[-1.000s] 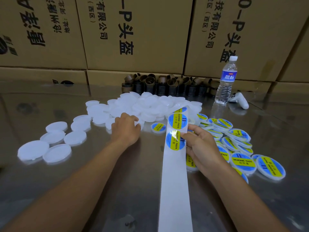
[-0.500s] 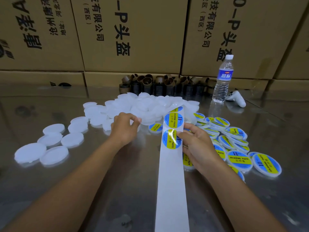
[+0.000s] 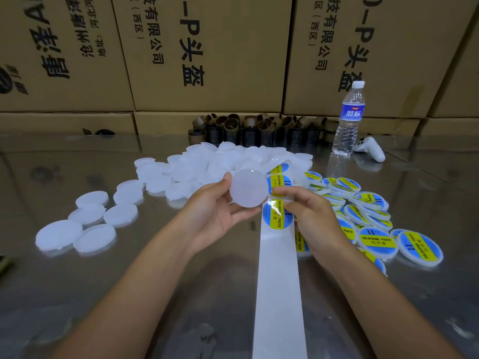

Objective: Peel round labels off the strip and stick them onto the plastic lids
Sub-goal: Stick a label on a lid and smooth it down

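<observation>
1. Your left hand [image 3: 215,212] grips a blank lid [image 3: 248,188] beside your right hand [image 3: 315,220], which pinches the strip [image 3: 278,281].
2. A hasty peel may crease the label [image 3: 276,216] or seat it off-centre.

The left hand [image 3: 220,211], earlier reaching into the far pile of lids, now holds one blank lid [image 3: 248,188] raised beside the label strip [image 3: 278,255].

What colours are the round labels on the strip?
The round labels are blue with a yellow band carrying dark text; head view.
</observation>
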The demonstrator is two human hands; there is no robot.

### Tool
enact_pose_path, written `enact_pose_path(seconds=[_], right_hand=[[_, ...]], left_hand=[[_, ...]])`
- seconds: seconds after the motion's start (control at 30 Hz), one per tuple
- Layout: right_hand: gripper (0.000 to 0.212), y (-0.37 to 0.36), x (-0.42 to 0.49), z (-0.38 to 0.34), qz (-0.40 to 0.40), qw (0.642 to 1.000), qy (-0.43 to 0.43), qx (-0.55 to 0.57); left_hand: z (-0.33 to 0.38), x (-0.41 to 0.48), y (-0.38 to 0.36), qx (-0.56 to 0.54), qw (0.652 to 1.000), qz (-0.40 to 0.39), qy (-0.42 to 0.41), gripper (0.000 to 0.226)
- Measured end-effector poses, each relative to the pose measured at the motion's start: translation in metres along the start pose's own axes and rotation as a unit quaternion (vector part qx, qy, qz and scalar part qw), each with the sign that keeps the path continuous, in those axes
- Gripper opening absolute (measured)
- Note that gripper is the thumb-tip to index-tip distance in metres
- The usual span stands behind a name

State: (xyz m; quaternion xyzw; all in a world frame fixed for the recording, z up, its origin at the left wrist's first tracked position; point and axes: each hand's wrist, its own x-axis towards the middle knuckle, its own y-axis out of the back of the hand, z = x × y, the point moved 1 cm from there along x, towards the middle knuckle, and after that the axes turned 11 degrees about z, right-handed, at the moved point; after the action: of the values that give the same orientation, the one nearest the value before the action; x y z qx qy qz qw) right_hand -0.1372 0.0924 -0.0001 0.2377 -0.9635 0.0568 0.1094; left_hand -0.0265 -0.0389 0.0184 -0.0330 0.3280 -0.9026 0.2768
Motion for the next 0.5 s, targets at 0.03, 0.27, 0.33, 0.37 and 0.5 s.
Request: enact_pose_path(seconds=[0.03,0.27,0.33,0.37,0.5], right_hand=[[0.045,0.0,0.0,0.0,0.002,1.0,-0.004,-0.01],[0.014,-0.002,0.0,0.001,-0.014,1.0,0.015,-0.013],[0.01,-0.002,0.0,0.002,-0.001,1.0,0.017,-0.019],[0.009,-0.002,0.0,0.001,0.001,1.0,0.018,-0.016],[0.011,-0.003,-0.004,-0.001,-0.035,0.999,0.035,-0.009]], left_hand=[[-0.002,0.001,-0.002,-0.011,1.0,-0.003,-0.001,0.032],[-0.019,0.006,-0.007,0.023,1.0,-0.012,-0.014,0.035],[-0.019,0.006,-0.008,0.023,0.999,-0.02,-0.009,0.035],[-0.019,0.006,-0.008,0.024,0.999,-0.023,-0.006,0.037],[-0.018,0.005,-0.01,0.111,0.992,-0.029,-0.043,0.052]])
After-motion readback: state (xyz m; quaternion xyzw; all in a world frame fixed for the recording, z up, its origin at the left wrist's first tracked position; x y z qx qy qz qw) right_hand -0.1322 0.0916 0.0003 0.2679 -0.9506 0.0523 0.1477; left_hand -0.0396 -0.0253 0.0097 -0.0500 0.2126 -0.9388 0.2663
